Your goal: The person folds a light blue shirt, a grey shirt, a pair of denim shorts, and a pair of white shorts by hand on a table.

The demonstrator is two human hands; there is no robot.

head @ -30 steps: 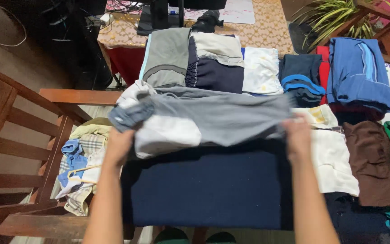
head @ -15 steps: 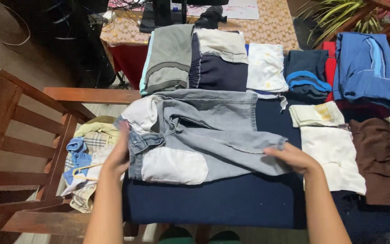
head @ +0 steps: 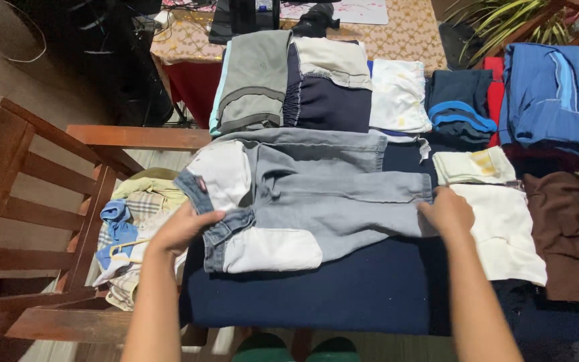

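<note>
Head camera looks down on a pair of grey jeans [head: 316,194] lying inside out across a dark navy cloth [head: 330,288] that covers the bench, with white pocket linings showing at the waist end. At that end the left hand [head: 181,229] has its grip closed on the waistband, thumb on top and fingers tucked under the denim. At the other end the right hand [head: 447,211] lies on the leg hems, fingers curled over the edge of the fabric; whether its grip is pinching the cloth or only pressing it flat cannot be told from this view. The jeans are folded so the legs lie one over the other, running from left to right between the two hands.

Beyond the jeans a row of folded clothes sits side by side: a grey-green garment [head: 252,80], a navy and cream garment [head: 330,84], a white one [head: 400,94], a dark one with a blue band [head: 460,107] and a blue jacket [head: 551,100]. To the right lie a cream folded cloth [head: 504,228] and a brown garment [head: 564,234]. On the left a wooden chair [head: 35,201] holds a heap of unfolded laundry [head: 132,234]
</note>
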